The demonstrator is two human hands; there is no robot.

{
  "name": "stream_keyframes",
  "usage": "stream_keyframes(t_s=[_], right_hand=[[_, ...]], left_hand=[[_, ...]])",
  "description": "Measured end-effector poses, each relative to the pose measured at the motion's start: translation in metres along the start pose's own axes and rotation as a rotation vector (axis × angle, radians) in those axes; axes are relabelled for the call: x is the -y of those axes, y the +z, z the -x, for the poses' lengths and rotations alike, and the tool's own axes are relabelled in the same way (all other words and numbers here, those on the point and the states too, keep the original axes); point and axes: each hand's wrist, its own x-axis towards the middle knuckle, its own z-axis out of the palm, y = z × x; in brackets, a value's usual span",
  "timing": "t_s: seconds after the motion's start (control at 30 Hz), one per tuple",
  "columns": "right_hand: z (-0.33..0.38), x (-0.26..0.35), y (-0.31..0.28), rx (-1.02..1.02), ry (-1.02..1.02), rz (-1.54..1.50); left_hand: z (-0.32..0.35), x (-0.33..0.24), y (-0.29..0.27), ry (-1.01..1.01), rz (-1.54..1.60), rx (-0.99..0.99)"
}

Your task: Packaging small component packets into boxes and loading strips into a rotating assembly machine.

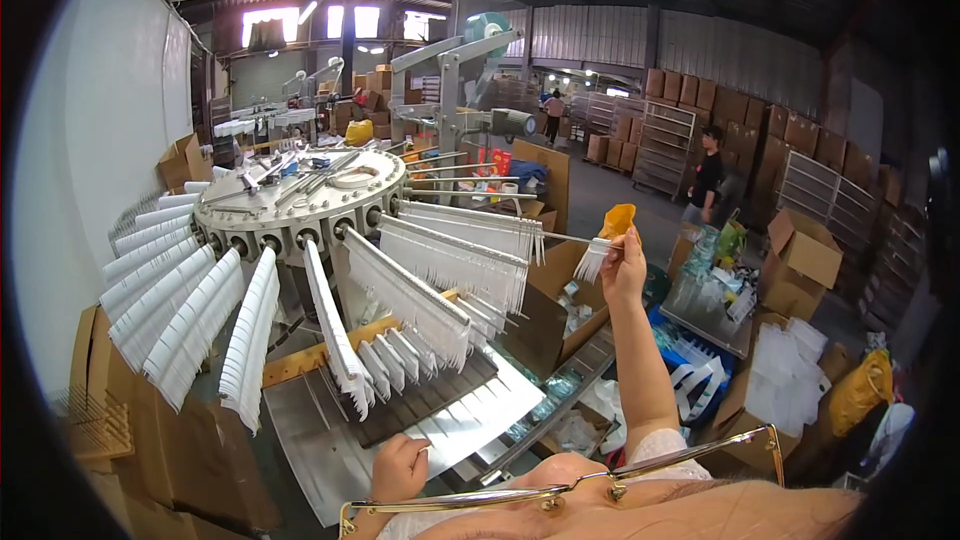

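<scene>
My right hand (pixel 625 268) is raised at right, its fingers closed at the outer end of a thin metal rod (pixel 566 237). An orange-yellow piece (pixel 618 220) stands up from the fingers; its kind is unclear. Right beside the fingers, white fringed strips (pixel 592 260) hang from the rod. Inward, the same rod carries a long row of white fringed strips (pixel 480 230). My left hand (pixel 400 468) is low in the middle, fingers curled, by the edge of a sloping metal sheet (pixel 465 430); whatever lies inside it is hidden. Both hands are near the round metal machine (pixel 300 190) with its radiating rods.
More loaded rods (pixel 250 340) fan out to the left and front. An open cardboard box (pixel 570 310) stands below the right arm. Boxes and plastic bags (pixel 780 370) crowd the right. A person in black (pixel 708 175) is farther back, near wheeled racks (pixel 663 145).
</scene>
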Motion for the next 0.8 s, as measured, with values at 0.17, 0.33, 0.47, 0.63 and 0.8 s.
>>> stream_keyframes(t_s=[0.17,0.33,0.47,0.63,0.8], right_hand=[[-0.004,0.041,-0.049,-0.141,-0.018,-0.038],[0.014,0.078,-0.12,-0.29,-0.18,-0.144],[0.075,0.02,-0.105,-0.24,-0.003,-0.07],[0.144,-0.059,-0.062,0.148,0.249,-0.192],[0.163,-0.034,-0.076,0.572,0.498,0.044]], left_hand=[[-0.004,-0.003,-0.001,-0.025,0.021,0.021],[-0.011,0.0,-0.002,0.096,-0.042,-0.023],[-0.038,-0.054,-0.007,0.3,-0.074,-0.051],[-0.064,-0.076,0.001,0.388,-0.354,0.021],[-0.055,-0.049,-0.026,0.379,-0.361,0.021]])
